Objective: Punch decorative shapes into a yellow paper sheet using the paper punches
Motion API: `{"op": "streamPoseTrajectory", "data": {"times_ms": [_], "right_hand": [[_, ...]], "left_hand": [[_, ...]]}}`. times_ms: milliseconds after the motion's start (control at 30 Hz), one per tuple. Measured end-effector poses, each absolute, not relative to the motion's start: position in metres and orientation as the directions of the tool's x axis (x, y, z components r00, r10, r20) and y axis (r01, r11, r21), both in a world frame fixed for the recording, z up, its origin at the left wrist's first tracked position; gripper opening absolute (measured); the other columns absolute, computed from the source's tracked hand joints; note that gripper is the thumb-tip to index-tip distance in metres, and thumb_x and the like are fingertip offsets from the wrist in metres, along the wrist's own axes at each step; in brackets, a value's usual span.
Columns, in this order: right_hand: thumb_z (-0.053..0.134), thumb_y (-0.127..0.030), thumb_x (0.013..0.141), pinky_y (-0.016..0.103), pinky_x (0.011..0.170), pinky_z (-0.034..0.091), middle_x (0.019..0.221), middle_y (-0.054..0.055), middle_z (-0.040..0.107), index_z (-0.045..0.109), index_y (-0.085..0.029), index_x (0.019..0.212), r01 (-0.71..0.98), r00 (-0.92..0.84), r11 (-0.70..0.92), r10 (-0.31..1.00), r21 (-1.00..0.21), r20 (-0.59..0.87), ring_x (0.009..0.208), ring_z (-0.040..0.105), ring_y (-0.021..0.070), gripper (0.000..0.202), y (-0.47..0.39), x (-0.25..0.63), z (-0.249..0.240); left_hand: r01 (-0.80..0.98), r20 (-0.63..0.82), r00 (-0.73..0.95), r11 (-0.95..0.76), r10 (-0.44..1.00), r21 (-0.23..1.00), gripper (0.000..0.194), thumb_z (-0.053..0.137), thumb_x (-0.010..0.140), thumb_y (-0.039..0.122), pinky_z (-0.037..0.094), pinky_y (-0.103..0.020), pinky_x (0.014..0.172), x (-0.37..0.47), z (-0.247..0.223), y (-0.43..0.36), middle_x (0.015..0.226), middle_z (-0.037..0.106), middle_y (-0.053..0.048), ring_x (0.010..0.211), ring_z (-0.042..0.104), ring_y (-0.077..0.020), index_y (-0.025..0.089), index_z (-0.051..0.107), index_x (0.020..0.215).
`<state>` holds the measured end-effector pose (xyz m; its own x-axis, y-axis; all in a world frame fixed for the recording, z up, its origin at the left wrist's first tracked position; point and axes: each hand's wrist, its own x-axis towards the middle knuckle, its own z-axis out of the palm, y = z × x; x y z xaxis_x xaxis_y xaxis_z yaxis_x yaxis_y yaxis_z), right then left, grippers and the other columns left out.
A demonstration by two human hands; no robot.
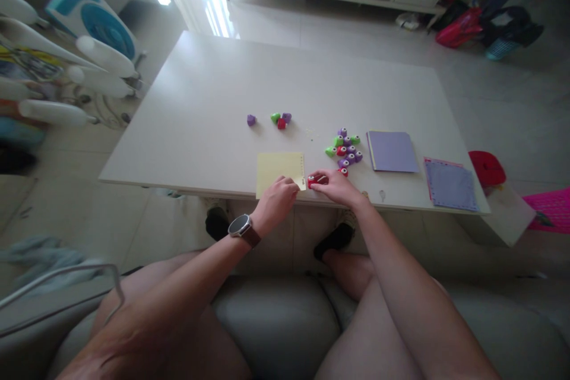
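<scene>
A pale yellow paper sheet [278,170] lies at the near edge of the white table [214,95]. My left hand [276,197], with a watch on its wrist, presses down on the sheet's near right corner. My right hand [335,185] grips a small red craft punch [315,179] that sits against the sheet's right edge. Just beyond lies a cluster of several purple, green and red punches [345,148]. Farther left, a purple punch [252,120] lies alone beside a green, red and purple group [281,119].
A purple paper stack [392,151] and a blue sheet over pink paper [450,185] lie at the table's right. A red object [486,167] sits past the right edge. A fan [95,21] and white rack stand left; my knees and grey sofa are below.
</scene>
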<state>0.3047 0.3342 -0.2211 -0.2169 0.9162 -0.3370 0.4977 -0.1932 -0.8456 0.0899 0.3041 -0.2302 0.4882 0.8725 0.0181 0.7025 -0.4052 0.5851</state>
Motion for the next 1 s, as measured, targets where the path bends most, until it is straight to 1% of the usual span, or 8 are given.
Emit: {"op": "streamPoseTrajectory", "data": {"times_ms": [167,300,567,733,800,900,1000], "right_hand": [[0.077,-0.015,0.082,0.029,0.076,0.059,0.094,0.007,0.079,0.076,-0.016,0.100,0.471,-0.198,-0.232,0.912,-0.851,-0.358,0.081,0.072,0.0166,0.018,0.3350,0.3061,-0.2237],[0.077,-0.016,0.082,0.028,0.072,0.058,0.093,0.007,0.079,0.075,-0.015,0.101,0.485,-0.194,-0.233,0.911,-0.843,-0.363,0.080,0.072,0.0166,0.019,0.3343,0.3062,-0.2264],[0.078,-0.017,0.082,0.029,0.074,0.058,0.093,0.007,0.079,0.076,-0.016,0.102,0.501,-0.197,-0.235,0.906,-0.833,-0.374,0.081,0.072,0.0176,0.020,0.3339,0.3058,-0.2259],[0.077,-0.017,0.082,0.029,0.074,0.058,0.094,0.007,0.079,0.076,-0.016,0.103,0.532,-0.206,-0.194,0.914,-0.824,-0.348,0.082,0.073,0.0179,0.021,0.3337,0.3051,-0.2259],[0.076,-0.016,0.082,0.029,0.075,0.058,0.095,0.008,0.080,0.076,-0.016,0.103,0.547,-0.208,-0.176,0.918,-0.818,-0.337,0.083,0.073,0.0184,0.021,0.3331,0.3043,-0.2245],[0.073,-0.012,0.081,0.030,0.081,0.058,0.098,0.006,0.080,0.076,-0.018,0.100,0.584,-0.232,-0.104,0.929,-0.805,-0.288,0.088,0.074,0.0191,0.020,0.3315,0.3030,-0.2210],[0.071,-0.008,0.078,0.031,0.086,0.057,0.096,0.004,0.080,0.076,-0.020,0.094,0.649,-0.260,-0.004,0.938,-0.761,-0.227,0.090,0.073,0.0190,0.021,0.3300,0.3021,-0.2183]], "left_hand": [[0.697,0.014,0.485,-0.396,0.874,0.598,0.025,0.054,0.100,0.012,0.055,-0.035,0.086,0.0919,-0.2276,0.3031,0.100,0.073,-0.009,0.100,0.064,-0.0230,0.019,0.078,0.098],[0.697,0.023,0.486,-0.404,0.874,0.593,0.025,0.054,0.100,0.013,0.055,-0.035,0.087,0.0926,-0.2278,0.3028,0.100,0.073,-0.009,0.101,0.063,-0.0231,0.019,0.078,0.096],[0.705,0.023,0.481,-0.402,0.876,0.585,0.025,0.054,0.100,0.014,0.055,-0.035,0.086,0.0925,-0.2272,0.3025,0.099,0.073,-0.009,0.100,0.064,-0.0232,0.019,0.078,0.095],[0.700,0.017,0.496,-0.411,0.868,0.584,0.027,0.052,0.101,0.014,0.055,-0.036,0.085,0.0930,-0.2277,0.3009,0.099,0.072,-0.009,0.100,0.064,-0.0233,0.019,0.078,0.097],[0.694,0.015,0.503,-0.414,0.864,0.589,0.025,0.054,0.101,0.016,0.056,-0.036,0.087,0.0936,-0.2277,0.3002,0.100,0.073,-0.009,0.102,0.064,-0.0236,0.019,0.078,0.100],[0.672,0.020,0.511,-0.413,0.860,0.615,0.019,0.062,0.098,0.019,0.057,-0.037,0.093,0.0926,-0.2274,0.3014,0.108,0.073,-0.009,0.108,0.064,-0.0245,0.020,0.076,0.110],[0.653,0.034,0.513,-0.416,0.857,0.633,0.028,0.065,0.094,0.017,0.056,-0.039,0.102,0.0868,-0.2277,0.3070,0.118,0.072,-0.008,0.117,0.064,-0.0250,0.020,0.073,0.120]]}}
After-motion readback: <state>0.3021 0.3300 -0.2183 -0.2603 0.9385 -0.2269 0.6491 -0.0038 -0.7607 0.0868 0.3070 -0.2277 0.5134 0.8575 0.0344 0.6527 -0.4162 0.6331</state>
